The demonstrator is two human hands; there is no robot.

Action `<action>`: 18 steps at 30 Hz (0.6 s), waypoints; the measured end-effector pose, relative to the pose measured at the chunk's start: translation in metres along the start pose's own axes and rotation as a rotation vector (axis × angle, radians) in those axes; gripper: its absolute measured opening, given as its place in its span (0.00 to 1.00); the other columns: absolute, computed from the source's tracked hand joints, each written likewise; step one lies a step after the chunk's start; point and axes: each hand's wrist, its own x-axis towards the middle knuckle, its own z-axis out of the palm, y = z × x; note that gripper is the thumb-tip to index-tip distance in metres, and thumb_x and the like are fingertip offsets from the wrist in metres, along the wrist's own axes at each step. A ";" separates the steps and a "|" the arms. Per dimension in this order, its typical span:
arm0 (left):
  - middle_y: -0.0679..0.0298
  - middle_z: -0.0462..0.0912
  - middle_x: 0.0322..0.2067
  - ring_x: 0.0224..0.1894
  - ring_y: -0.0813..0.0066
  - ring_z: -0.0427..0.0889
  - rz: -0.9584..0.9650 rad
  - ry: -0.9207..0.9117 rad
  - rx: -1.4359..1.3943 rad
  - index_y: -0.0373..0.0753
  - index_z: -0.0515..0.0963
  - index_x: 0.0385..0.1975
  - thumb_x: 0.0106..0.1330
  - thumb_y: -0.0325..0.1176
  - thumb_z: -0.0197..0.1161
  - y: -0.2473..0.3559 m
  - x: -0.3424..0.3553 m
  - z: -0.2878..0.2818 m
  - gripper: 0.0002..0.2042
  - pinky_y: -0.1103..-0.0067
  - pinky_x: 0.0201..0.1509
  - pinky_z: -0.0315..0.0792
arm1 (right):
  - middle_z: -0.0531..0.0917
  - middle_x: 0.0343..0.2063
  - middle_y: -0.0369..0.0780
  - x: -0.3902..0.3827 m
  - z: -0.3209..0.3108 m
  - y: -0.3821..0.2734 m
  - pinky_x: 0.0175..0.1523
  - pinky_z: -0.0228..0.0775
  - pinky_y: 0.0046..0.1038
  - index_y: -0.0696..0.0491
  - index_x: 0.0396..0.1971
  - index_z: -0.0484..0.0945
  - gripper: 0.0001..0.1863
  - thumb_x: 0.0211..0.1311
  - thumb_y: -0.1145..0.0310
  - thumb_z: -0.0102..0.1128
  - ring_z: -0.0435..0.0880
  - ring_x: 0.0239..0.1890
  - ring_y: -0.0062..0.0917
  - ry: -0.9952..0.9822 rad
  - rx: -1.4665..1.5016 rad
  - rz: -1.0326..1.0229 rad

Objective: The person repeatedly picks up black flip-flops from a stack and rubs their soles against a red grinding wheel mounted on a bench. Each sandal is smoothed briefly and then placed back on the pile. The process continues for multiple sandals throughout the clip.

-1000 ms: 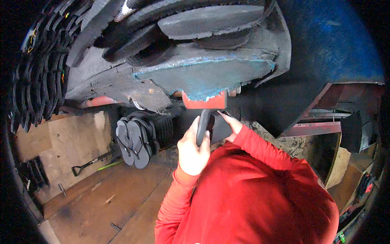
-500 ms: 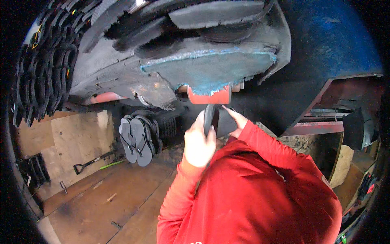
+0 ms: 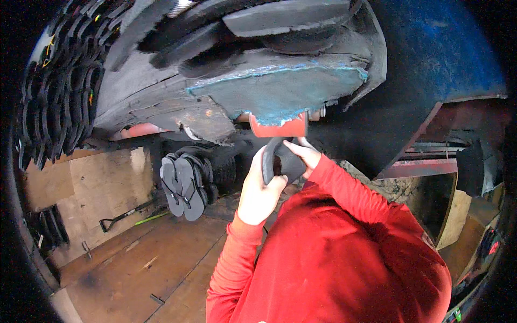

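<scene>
A dark grey foam flip-flop sole (image 3: 292, 164) is held between my two hands, bent into a curve just below a red grinding wheel (image 3: 280, 128). My left hand (image 3: 257, 192) is closed on its left edge, thumb pressing the near side. From the right, my right hand (image 3: 306, 155) grips the far part with its fingers and thumb. The sole's top edge comes close to the wheel's lower rim; whether they touch I cannot tell. A ragged bluish-grey flap (image 3: 285, 94) hangs over the wheel and covers its upper part.
Several grey flip-flops (image 3: 191, 188) hang at the left of my hands. Above the flap, more dark soles (image 3: 285, 19) lie on a dusty grey surface. Stacked black soles (image 3: 59, 107) fill the far left. A dark blue panel (image 3: 431, 64) stands right, above a brown floor (image 3: 134, 280).
The sole has turned and bent into a more open curve. My right hand has shifted slightly left along it, and my left hand has tilted with it.
</scene>
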 end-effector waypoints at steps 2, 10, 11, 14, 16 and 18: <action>0.53 0.73 0.58 0.61 0.67 0.72 0.015 0.005 -0.002 0.31 0.60 0.68 0.58 0.20 0.55 0.003 -0.002 0.000 0.33 0.75 0.67 0.64 | 0.77 0.52 0.42 0.000 0.000 -0.001 0.49 0.81 0.39 0.34 0.69 0.56 0.29 0.74 0.67 0.55 0.83 0.49 0.33 -0.043 -0.028 -0.036; 0.52 0.73 0.57 0.59 0.67 0.74 0.037 -0.006 0.001 0.31 0.58 0.69 0.57 0.19 0.53 0.012 -0.032 -0.005 0.34 0.76 0.65 0.66 | 0.73 0.59 0.49 -0.017 0.007 -0.002 0.54 0.79 0.46 0.39 0.75 0.36 0.51 0.65 0.67 0.67 0.80 0.57 0.42 -0.018 -0.093 0.012; 0.51 0.73 0.58 0.60 0.66 0.74 -0.005 0.008 0.022 0.31 0.58 0.69 0.57 0.19 0.53 0.014 -0.037 -0.006 0.35 0.75 0.65 0.65 | 0.75 0.56 0.47 -0.018 0.007 -0.001 0.51 0.79 0.44 0.35 0.75 0.36 0.49 0.67 0.68 0.64 0.81 0.52 0.39 -0.036 -0.092 -0.009; 0.49 0.72 0.59 0.63 0.62 0.73 0.018 0.021 0.087 0.31 0.57 0.70 0.56 0.20 0.53 0.020 -0.055 -0.010 0.35 0.74 0.68 0.64 | 0.78 0.50 0.43 -0.025 0.008 0.011 0.42 0.78 0.35 0.32 0.76 0.33 0.52 0.67 0.70 0.63 0.82 0.41 0.30 -0.057 -0.118 -0.066; 0.47 0.72 0.60 0.65 0.61 0.72 0.063 0.022 0.149 0.31 0.57 0.70 0.55 0.19 0.53 0.021 -0.058 -0.010 0.36 0.72 0.69 0.62 | 0.76 0.49 0.42 -0.025 0.010 0.014 0.36 0.73 0.28 0.44 0.76 0.25 0.63 0.59 0.69 0.71 0.79 0.38 0.23 -0.029 -0.178 -0.104; 0.47 0.71 0.61 0.67 0.60 0.70 0.056 -0.002 0.121 0.31 0.57 0.70 0.55 0.19 0.52 0.021 -0.052 -0.010 0.36 0.72 0.71 0.61 | 0.77 0.46 0.40 -0.023 0.011 0.012 0.32 0.67 0.25 0.40 0.77 0.26 0.63 0.58 0.71 0.71 0.75 0.33 0.20 -0.054 -0.141 -0.075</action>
